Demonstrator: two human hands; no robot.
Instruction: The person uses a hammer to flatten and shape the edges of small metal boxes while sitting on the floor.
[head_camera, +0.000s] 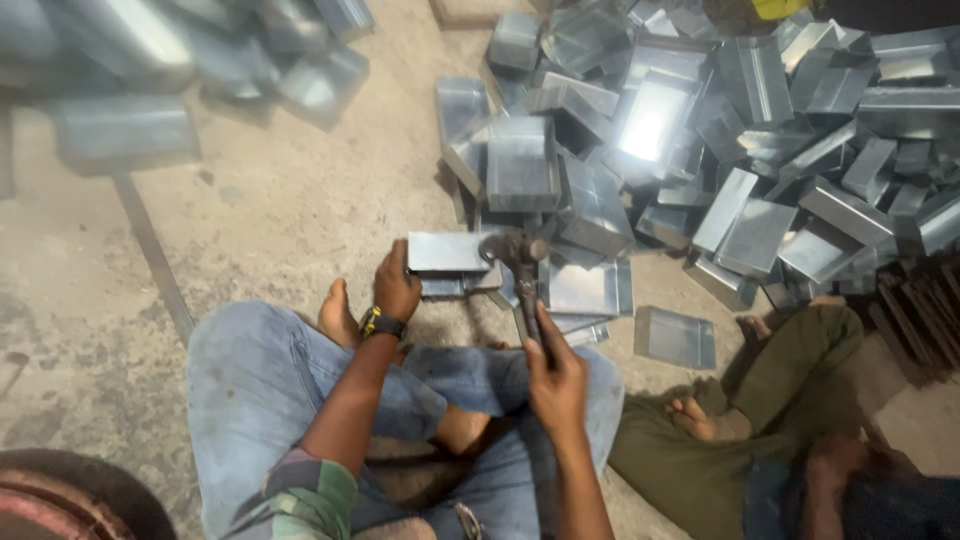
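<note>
Left hand (397, 287) grips the near-left edge of a flat metal tray (447, 252) on the floor, fingers closed on it. Right hand (556, 378) is wrapped tight around a hammer (522, 270) handle, head resting at the tray's 3 o'clock edge. Tray pile (720, 130) at 1 o'clock. Another person's leg (760, 400) at 4 o'clock.

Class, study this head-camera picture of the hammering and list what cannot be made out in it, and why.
- Where the hammer head meets the metal box: head view, the hammer head covers it.
- Left hand fingertips: hidden behind the box.
- Hammer handle end: wrapped inside the right hand.
- Boxes top left: blurred.
- Second person: cut off by the frame's lower right edge.
</note>
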